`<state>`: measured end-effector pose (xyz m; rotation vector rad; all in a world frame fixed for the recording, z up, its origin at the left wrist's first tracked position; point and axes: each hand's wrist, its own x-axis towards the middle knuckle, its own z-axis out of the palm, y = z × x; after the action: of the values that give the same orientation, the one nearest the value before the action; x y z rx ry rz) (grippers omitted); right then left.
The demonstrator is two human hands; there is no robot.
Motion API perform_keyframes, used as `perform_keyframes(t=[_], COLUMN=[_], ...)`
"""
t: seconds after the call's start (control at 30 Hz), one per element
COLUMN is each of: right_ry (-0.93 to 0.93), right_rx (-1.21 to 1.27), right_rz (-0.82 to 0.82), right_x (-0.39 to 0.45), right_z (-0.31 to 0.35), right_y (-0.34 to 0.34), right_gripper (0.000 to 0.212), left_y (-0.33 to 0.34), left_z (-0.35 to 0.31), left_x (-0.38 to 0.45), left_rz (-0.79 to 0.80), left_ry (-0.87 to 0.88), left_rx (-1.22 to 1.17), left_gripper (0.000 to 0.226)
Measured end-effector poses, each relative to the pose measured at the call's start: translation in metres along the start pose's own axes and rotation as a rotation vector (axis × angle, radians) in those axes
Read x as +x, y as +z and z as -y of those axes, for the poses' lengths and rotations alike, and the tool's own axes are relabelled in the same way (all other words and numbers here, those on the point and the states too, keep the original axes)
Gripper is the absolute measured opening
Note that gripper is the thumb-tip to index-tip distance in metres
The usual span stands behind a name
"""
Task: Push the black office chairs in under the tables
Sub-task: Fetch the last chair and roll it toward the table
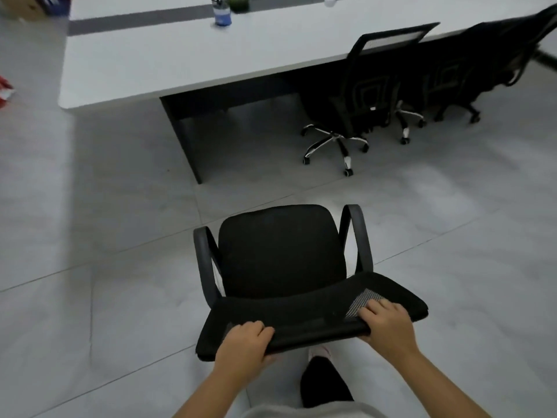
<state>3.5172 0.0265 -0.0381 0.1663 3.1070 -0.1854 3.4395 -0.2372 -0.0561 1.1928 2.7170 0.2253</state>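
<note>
- Two hands grip the top edge of a black office chair's (281, 254) mesh backrest in the head view: the left hand (242, 346) is curled over the rail near its left end, the right hand (387, 325) is curled over it near the right end.
- This chair stands on the grey tiled floor (105, 230), well apart from the white table (180, 58), its seat facing the table and both armrests in the open.
- A second black chair (366, 95) sits with its seat under the table's near edge, its chrome star base out on the floor.
- A third chair (488, 55) stands just beside it to the right, also tucked in against the table.
- On the tabletop, a blue pen holder (222, 12) stands beside a dark green object (239, 2).
</note>
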Motion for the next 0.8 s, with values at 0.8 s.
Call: perform_keyframes(t=[0.8], right_ry=[-0.185], right_rx=[-0.003], right_rz=[-0.218], right_x=[0.345], right_z=[-0.099], right_y=[-0.004], right_gripper=[0.045], left_y=[-0.052], left_z=[0.125], left_x=[0.288], left_rz=[-0.291], left_ry=[-0.154], left_rx=[0.130], left_gripper=[0.035])
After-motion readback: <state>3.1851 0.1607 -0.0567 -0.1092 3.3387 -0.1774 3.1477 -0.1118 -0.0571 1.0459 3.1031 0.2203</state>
